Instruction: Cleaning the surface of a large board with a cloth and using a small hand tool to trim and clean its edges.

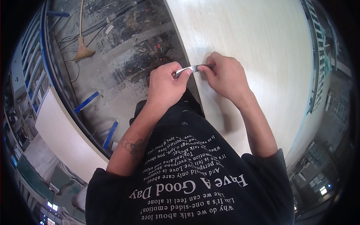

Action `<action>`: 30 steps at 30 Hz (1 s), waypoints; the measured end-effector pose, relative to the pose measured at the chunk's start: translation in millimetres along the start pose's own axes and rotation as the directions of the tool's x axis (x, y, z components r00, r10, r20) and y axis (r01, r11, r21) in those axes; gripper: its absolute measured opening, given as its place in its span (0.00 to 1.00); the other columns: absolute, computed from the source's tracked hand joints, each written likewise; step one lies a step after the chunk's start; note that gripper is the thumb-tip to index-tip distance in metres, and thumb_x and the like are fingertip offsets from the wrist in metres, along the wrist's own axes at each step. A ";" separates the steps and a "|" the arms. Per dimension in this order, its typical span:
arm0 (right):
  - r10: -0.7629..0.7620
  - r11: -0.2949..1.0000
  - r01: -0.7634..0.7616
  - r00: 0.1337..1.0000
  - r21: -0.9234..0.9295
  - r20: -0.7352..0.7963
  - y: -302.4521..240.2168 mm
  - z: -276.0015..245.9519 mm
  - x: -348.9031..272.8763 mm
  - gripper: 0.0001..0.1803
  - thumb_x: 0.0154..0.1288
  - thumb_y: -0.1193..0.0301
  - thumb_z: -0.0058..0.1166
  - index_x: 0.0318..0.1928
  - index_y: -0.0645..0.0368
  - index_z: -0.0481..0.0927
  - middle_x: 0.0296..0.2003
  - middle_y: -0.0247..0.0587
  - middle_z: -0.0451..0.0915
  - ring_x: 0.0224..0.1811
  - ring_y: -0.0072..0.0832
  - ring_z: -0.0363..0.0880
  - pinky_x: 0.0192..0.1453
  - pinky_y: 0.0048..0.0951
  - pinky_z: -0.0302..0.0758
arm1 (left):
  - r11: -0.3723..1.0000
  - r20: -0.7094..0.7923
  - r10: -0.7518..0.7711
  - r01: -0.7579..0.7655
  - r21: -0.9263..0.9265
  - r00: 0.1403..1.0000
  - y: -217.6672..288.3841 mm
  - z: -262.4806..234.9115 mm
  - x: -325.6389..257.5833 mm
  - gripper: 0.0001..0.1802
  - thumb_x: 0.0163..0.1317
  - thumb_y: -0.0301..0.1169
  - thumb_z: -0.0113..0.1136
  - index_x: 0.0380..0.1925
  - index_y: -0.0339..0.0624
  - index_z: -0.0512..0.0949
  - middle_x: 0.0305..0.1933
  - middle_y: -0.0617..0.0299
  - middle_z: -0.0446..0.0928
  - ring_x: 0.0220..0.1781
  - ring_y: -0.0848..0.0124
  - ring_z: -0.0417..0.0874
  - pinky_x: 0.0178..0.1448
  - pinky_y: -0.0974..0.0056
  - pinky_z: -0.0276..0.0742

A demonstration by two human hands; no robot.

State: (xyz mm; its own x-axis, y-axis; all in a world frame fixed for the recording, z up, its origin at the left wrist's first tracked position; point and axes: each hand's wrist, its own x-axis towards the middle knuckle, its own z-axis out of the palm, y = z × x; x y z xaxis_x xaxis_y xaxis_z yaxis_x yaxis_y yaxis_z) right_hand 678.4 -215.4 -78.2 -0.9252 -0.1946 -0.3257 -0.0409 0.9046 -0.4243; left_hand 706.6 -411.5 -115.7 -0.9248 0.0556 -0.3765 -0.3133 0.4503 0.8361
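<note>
A short, narrow silvery strip [194,69], slightly bowed, spans the gap between my two hands. Its left end is pinched between the thumb and curled fingers of my left hand [166,83]. My right hand [227,77] grips the darker other end, thumb on the near side. What exactly the strip is, I cannot make out, since my fingers cover both ends. Beneath my right hand lies a large pale board [258,48] with a faint wood grain. My left hand is just beyond the board's left edge, above the floor.
A straw broom [83,50] leans at the far left over a stained concrete floor [112,75]. Blue metal brackets [88,102] stick out from a rail on the left. Another pale panel [62,127] stands there. Roller racks [318,71] line the board's right side.
</note>
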 end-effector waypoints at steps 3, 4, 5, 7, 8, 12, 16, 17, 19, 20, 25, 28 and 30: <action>0.003 1.000 -0.003 1.000 0.004 0.002 -1.0 -0.3 -2.7 0.18 0.70 0.59 0.69 0.34 0.61 0.81 0.23 0.47 0.83 0.26 0.46 0.83 0.33 0.43 0.76 | 1.000 0.008 -0.008 0.007 0.019 1.000 -0.5 0.3 -1.2 0.16 0.65 0.36 0.72 0.26 0.35 0.82 0.17 0.56 0.74 0.18 0.64 0.74 0.29 0.58 0.69; 0.008 1.000 -0.008 1.000 0.002 0.007 -1.5 -0.2 -3.2 0.18 0.70 0.59 0.69 0.34 0.61 0.81 0.23 0.47 0.83 0.26 0.46 0.82 0.33 0.42 0.76 | 1.000 0.005 0.003 -0.003 0.016 1.000 -1.8 0.9 -1.7 0.16 0.65 0.36 0.72 0.26 0.35 0.82 0.17 0.55 0.74 0.18 0.63 0.74 0.29 0.58 0.69; 0.014 1.000 -0.014 1.000 0.000 0.011 -1.8 -0.4 -3.4 0.18 0.70 0.59 0.69 0.34 0.61 0.80 0.23 0.47 0.83 0.26 0.46 0.82 0.33 0.42 0.76 | 1.000 0.002 0.015 -0.015 0.013 1.000 -2.4 1.3 -1.7 0.16 0.65 0.36 0.72 0.26 0.35 0.82 0.17 0.55 0.74 0.18 0.62 0.74 0.29 0.57 0.69; 0.010 1.000 -0.010 1.000 -0.001 0.005 -1.1 0.4 -4.2 0.18 0.70 0.59 0.69 0.34 0.62 0.80 0.23 0.47 0.83 0.25 0.46 0.82 0.33 0.42 0.76 | 1.000 0.007 0.014 -0.014 0.013 1.000 -0.9 0.7 -2.0 0.16 0.65 0.36 0.72 0.26 0.35 0.82 0.17 0.55 0.74 0.18 0.62 0.75 0.29 0.57 0.69; 0.007 1.000 -0.007 1.000 0.000 -0.002 -0.5 0.9 -4.6 0.19 0.70 0.59 0.69 0.34 0.62 0.80 0.23 0.47 0.83 0.25 0.45 0.82 0.33 0.42 0.76 | 1.000 0.013 0.013 -0.013 0.015 1.000 -0.2 0.5 -2.2 0.16 0.65 0.36 0.72 0.26 0.35 0.82 0.17 0.54 0.75 0.18 0.61 0.75 0.29 0.57 0.70; 0.005 1.000 -0.005 1.000 -0.003 0.010 0.2 1.9 -5.7 0.19 0.70 0.59 0.69 0.34 0.61 0.80 0.23 0.47 0.83 0.25 0.45 0.82 0.33 0.42 0.76 | 1.000 0.011 0.004 -0.003 -0.023 1.000 -2.0 2.5 -4.7 0.16 0.66 0.35 0.73 0.25 0.36 0.80 0.16 0.65 0.68 0.22 0.78 0.64 0.27 0.63 0.61; 0.028 1.000 -0.028 0.999 -0.012 0.024 -1.8 -0.2 -6.2 0.18 0.70 0.59 0.69 0.34 0.61 0.80 0.23 0.47 0.83 0.26 0.46 0.82 0.33 0.42 0.76 | 1.000 0.005 0.027 -0.027 -0.007 1.000 -2.7 3.0 -5.0 0.16 0.66 0.34 0.73 0.25 0.36 0.80 0.16 0.64 0.68 0.21 0.77 0.64 0.27 0.63 0.61; 0.034 0.999 -0.033 0.999 -0.011 0.027 -1.5 -0.6 -5.9 0.18 0.70 0.59 0.69 0.34 0.61 0.80 0.23 0.47 0.83 0.26 0.46 0.82 0.33 0.42 0.76 | 0.999 0.004 0.032 -0.032 -0.007 0.999 -2.3 3.2 -4.4 0.16 0.66 0.34 0.73 0.25 0.36 0.80 0.16 0.64 0.68 0.21 0.77 0.64 0.27 0.62 0.61; 0.027 1.000 -0.027 0.999 -0.003 0.020 0.1 1.7 -7.1 0.18 0.70 0.59 0.69 0.34 0.61 0.80 0.23 0.47 0.83 0.26 0.46 0.83 0.33 0.42 0.76 | 1.000 0.018 0.026 -0.026 0.010 1.000 -1.3 1.6 -4.2 0.15 0.66 0.35 0.72 0.26 0.36 0.81 0.17 0.58 0.72 0.20 0.67 0.71 0.28 0.59 0.66; 0.019 1.000 -0.019 1.000 0.004 0.012 0.5 2.8 -7.4 0.18 0.70 0.59 0.69 0.34 0.62 0.80 0.23 0.47 0.83 0.26 0.46 0.83 0.33 0.41 0.76 | 0.999 0.030 0.019 -0.020 0.028 0.999 -1.3 1.0 -4.0 0.15 0.65 0.36 0.72 0.27 0.36 0.83 0.18 0.52 0.77 0.18 0.58 0.78 0.29 0.56 0.71; 0.035 0.999 -0.035 0.999 0.007 0.025 0.4 1.8 -9.4 0.18 0.70 0.60 0.69 0.34 0.62 0.80 0.23 0.48 0.83 0.26 0.46 0.83 0.33 0.41 0.77 | 0.999 0.024 0.023 -0.024 0.029 0.999 0.0 1.4 -5.9 0.14 0.65 0.36 0.72 0.27 0.36 0.83 0.18 0.52 0.77 0.19 0.58 0.78 0.29 0.56 0.71; 0.031 0.999 -0.031 0.999 0.012 0.018 2.6 3.6 -11.2 0.18 0.70 0.60 0.69 0.34 0.62 0.80 0.23 0.48 0.83 0.26 0.45 0.83 0.33 0.41 0.76 | 0.999 0.036 0.022 -0.023 0.035 0.999 -0.1 1.6 -6.4 0.14 0.65 0.36 0.72 0.27 0.36 0.83 0.19 0.52 0.77 0.19 0.57 0.79 0.30 0.56 0.72; 0.021 1.000 -0.021 1.000 0.023 0.010 2.9 4.2 -11.9 0.18 0.70 0.60 0.70 0.34 0.62 0.80 0.23 0.48 0.83 0.25 0.45 0.83 0.33 0.41 0.76 | 0.999 0.038 0.018 -0.020 0.038 0.999 -0.3 1.3 -7.3 0.14 0.65 0.36 0.71 0.27 0.36 0.83 0.19 0.52 0.77 0.20 0.56 0.80 0.30 0.55 0.73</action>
State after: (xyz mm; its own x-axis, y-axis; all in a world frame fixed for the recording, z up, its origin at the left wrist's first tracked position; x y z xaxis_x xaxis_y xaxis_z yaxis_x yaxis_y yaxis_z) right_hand 690.9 -212.0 -79.1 -0.9220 -0.1798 -0.3429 -0.0132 0.8997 -0.4364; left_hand 713.7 -410.9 -113.7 -0.9213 0.0978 -0.3762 -0.2866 0.4829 0.8274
